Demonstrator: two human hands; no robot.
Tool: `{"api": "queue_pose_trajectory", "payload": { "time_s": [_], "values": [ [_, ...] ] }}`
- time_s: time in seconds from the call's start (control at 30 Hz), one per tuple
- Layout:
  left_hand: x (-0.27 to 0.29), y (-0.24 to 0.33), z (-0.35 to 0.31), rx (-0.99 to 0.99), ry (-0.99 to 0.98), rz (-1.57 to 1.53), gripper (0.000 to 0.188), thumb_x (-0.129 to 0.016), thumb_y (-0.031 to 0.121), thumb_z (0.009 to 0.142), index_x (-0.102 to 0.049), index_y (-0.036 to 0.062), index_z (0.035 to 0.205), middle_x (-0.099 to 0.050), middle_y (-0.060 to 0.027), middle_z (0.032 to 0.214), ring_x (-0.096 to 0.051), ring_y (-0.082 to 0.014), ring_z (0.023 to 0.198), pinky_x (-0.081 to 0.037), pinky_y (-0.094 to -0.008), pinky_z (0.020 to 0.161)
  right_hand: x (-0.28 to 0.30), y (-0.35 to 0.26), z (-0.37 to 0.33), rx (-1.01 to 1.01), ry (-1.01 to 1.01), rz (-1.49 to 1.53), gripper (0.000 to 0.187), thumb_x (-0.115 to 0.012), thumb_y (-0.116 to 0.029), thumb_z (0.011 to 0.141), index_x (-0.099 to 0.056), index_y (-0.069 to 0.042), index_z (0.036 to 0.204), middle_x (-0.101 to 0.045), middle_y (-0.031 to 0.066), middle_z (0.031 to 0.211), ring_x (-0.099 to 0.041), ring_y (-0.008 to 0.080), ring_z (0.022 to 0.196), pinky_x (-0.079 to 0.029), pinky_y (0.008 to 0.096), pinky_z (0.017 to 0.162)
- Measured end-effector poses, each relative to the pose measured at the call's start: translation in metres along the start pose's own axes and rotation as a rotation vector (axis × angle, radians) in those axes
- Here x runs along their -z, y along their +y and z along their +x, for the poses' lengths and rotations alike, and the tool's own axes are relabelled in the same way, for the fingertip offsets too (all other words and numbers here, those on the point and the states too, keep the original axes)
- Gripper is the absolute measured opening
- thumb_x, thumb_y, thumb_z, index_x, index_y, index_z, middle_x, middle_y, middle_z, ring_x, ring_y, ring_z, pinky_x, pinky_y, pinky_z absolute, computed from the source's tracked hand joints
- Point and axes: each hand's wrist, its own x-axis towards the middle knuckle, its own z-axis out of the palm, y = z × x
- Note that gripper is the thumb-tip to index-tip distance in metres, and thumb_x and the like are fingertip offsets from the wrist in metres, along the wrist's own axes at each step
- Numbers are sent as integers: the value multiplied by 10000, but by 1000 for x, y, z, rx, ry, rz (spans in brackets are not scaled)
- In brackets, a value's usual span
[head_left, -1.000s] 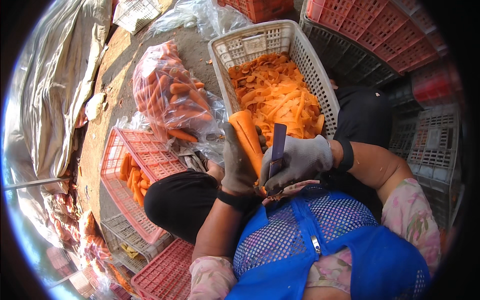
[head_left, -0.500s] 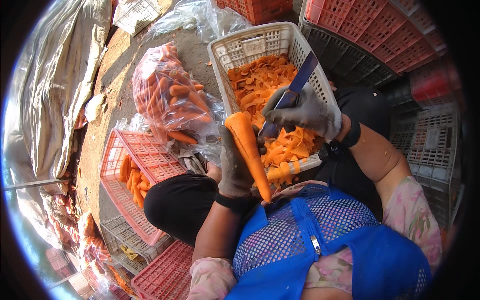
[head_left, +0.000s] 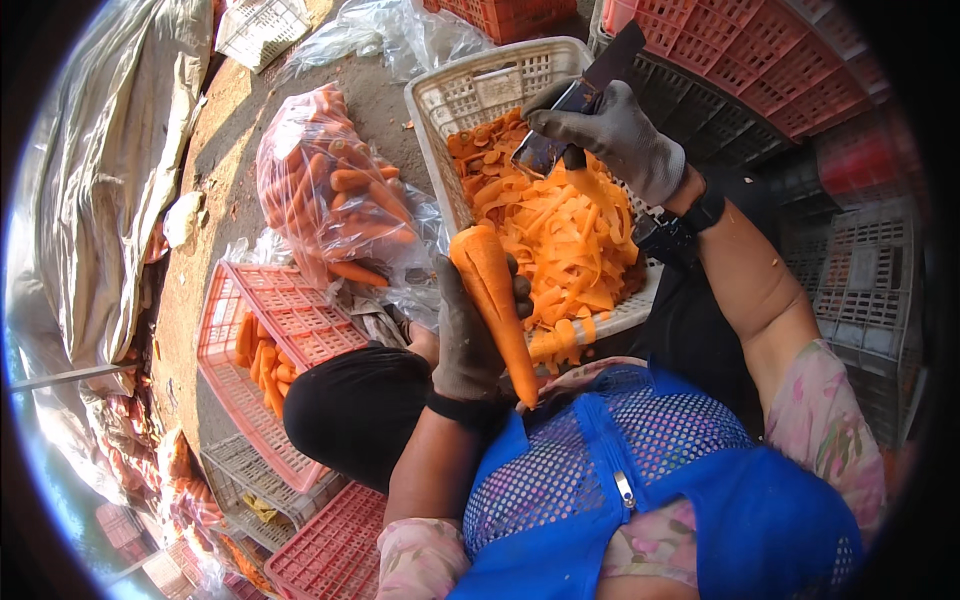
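The gloved left hand [head_left: 468,345] clenches a long peeled orange carrot [head_left: 495,300], tip toward five o'clock, butt toward eleven; the gloved right hand [head_left: 615,135] grasps a dark peeler [head_left: 560,125] over the white plastic crate [head_left: 470,95] of orange peelings at one o'clock, on dirt ground [head_left: 215,180]

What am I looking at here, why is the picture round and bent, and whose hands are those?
The picture comes from a wide fisheye camera worn on a person's head, looking down, so straight edges curve near the rim. The gloved hands are the wearer's own. The left hand grips a peeled carrot, point toward the body. The right hand holds a flat dark peeler over a white plastic crate filled with orange carrot peelings. To the left lie a clear bag of carrots and a red crate with a few carrots. A blue mesh vest fills the bottom.
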Motion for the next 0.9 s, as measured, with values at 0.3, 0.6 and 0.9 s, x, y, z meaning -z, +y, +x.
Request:
{"api": "queue_pose_trajectory", "payload": {
  "time_s": [0.3,0.6,0.9],
  "values": [
    [-21,5,-2,-133,-197,-91,690,-424,611,1162,-569,39,1521,-696,-145,1410,-684,-266,1308,-551,-388,1131,-68,-30,-63,-352,-307,93,207,-846,-132,951,-797,-16,1116,-801,69,867,-711,98,638,-558,239,535],
    [-23,-4,-1,-196,-101,80,719,-408,605,1169,-520,19,1572,-666,-181,1474,-696,-286,1315,-574,-426,1133,-68,-26,-69,-270,-342,44,189,-826,-165,969,-803,-35,1105,-804,65,858,-717,91,641,-562,239,538],
    [-10,-6,5,-203,-119,121,717,-405,604,1171,-510,23,1578,-658,-168,1484,-687,-278,1326,-564,-423,1137,-69,-32,-67,-364,-330,44,202,-835,-171,959,-803,-34,1104,-810,68,862,-733,102,656,-579,242,552]
  ]
}}
